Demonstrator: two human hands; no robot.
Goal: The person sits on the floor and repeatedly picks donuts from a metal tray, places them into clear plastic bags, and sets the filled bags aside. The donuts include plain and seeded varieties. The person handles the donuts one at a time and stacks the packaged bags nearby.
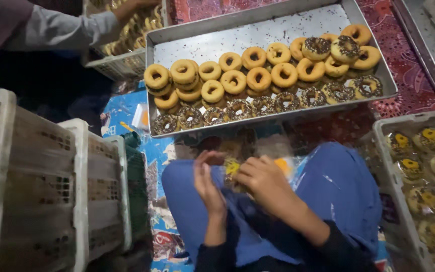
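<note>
Two hands meet over a blue-clad lap in the head view, and what they hold is hard to make out. The left hand stands edge-on with its fingers nearly straight beside a clear packet with a yellow patch. The right hand curls over that packet, pinching it; the packet's contents are blurred. Just beyond the lap a metal tray carries rows of ring doughnuts, plain and chocolate-sprinkled. A white crate at right, cut off by the frame, holds wrapped doughnuts. Another person's sleeve reaches over a far basket.
</note>
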